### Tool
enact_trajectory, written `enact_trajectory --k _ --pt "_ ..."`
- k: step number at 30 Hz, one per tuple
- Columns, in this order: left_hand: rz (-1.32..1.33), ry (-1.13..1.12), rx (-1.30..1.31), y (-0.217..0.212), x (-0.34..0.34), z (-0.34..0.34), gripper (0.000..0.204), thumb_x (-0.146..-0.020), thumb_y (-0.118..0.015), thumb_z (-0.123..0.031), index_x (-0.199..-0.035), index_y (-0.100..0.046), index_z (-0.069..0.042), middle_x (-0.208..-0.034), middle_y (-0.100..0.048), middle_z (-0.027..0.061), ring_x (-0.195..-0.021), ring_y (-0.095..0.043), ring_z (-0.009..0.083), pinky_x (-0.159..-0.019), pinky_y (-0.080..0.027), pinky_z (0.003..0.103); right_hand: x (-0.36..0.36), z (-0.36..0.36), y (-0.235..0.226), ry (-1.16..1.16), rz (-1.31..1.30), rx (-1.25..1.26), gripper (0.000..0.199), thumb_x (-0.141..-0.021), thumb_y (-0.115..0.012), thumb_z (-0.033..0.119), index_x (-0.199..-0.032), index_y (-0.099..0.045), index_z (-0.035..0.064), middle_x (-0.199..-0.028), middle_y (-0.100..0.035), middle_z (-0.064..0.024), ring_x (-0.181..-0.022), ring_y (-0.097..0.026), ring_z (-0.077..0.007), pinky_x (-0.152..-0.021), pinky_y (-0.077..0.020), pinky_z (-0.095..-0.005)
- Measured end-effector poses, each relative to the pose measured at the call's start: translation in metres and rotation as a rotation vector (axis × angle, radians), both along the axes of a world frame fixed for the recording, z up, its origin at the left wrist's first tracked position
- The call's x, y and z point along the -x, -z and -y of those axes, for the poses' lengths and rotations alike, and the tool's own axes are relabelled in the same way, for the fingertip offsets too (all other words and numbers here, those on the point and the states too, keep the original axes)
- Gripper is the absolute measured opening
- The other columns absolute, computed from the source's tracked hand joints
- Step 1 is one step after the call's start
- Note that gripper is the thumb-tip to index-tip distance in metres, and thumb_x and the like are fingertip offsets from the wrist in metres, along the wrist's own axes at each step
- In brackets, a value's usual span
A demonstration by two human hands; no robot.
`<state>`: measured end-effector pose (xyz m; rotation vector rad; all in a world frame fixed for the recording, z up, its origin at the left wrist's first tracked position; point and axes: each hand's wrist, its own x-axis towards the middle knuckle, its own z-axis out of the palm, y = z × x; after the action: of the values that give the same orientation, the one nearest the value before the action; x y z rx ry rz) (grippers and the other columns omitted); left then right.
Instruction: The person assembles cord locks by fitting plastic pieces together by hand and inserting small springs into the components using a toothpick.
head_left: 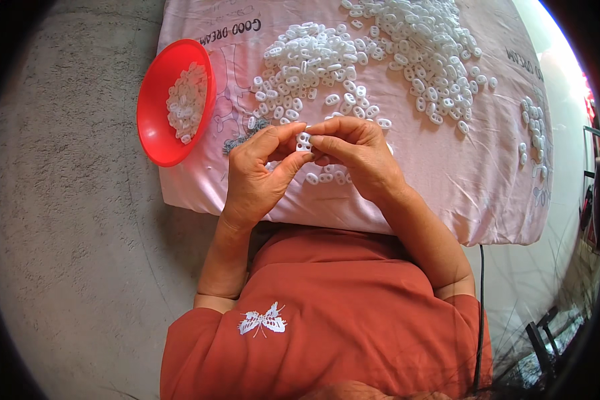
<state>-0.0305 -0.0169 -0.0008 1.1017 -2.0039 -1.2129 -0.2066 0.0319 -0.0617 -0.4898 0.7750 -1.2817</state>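
Both my hands meet just above the near part of the cloth-covered table. Between the fingertips is a small white plastic two-hole piece (304, 142); it may be two pieces pressed together, I cannot tell. My left hand (263, 163) pinches it from the left with thumb and forefinger. From the right, my right hand (360, 153) closes thumb and fingers on its other side. Behind my left hand lies a small heap of grey metal bits (235, 143), partly hidden, perhaps springs. Several loose white pieces (325, 178) lie under and between my wrists.
A red bowl (155, 127) with white pieces in it stands at the table's left edge. Beyond my hands is a pile of white pieces (307, 57), with a larger pile (420, 40) farther right. More pieces (535, 127) lie along the right edge. The pink cloth (447, 193) is wrinkled.
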Motion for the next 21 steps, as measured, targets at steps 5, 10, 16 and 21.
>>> enact_trajectory --k 5,10,16,21 --pt "0.013 0.035 0.014 -0.0020 -0.0021 0.0013 0.040 -0.082 -0.078 0.001 -0.120 -0.069 -0.001 -0.089 -0.067 0.0063 -0.081 -0.066 0.0114 -0.075 -0.057 0.027 -0.0006 -0.0003 0.0011 -0.008 0.002 0.023 0.018 -0.094 -0.070 0.008 -0.109 -0.072 -0.0009 -0.095 -0.073 -0.0073 -0.083 -0.070 -0.0130 -0.076 -0.0591 -0.0268" --pt "0.046 0.051 -0.001 -0.0041 -0.0035 0.0034 0.040 -0.082 -0.078 0.000 -0.122 -0.069 0.000 -0.092 -0.068 0.0078 -0.081 -0.066 0.0123 -0.075 -0.057 0.027 -0.0012 0.0005 -0.0003 -0.004 0.031 0.011 0.018 -0.094 -0.069 0.007 -0.109 -0.071 -0.0021 -0.094 -0.072 -0.0071 -0.081 -0.068 -0.0122 -0.075 -0.0572 -0.0270" --pt "0.044 0.056 0.015 -0.0033 -0.0042 0.0036 0.040 -0.082 -0.079 0.000 -0.121 -0.069 0.000 -0.089 -0.068 0.0078 -0.079 -0.066 0.0122 -0.074 -0.057 0.027 -0.0010 0.0005 -0.0020 0.007 0.014 0.018 0.017 -0.094 -0.070 0.007 -0.108 -0.070 -0.0023 -0.092 -0.072 -0.0069 -0.081 -0.068 -0.0126 -0.075 -0.0570 -0.0274" --pt "0.082 0.067 0.045 -0.0069 -0.0035 0.0041 0.040 -0.082 -0.079 -0.001 -0.121 -0.069 0.000 -0.088 -0.068 0.0076 -0.079 -0.066 0.0120 -0.073 -0.057 0.027 -0.0018 0.0004 -0.0024 0.015 -0.037 0.023 0.016 -0.094 -0.069 0.006 -0.108 -0.070 -0.0018 -0.093 -0.072 -0.0071 -0.081 -0.069 -0.0132 -0.076 -0.0578 -0.0283"
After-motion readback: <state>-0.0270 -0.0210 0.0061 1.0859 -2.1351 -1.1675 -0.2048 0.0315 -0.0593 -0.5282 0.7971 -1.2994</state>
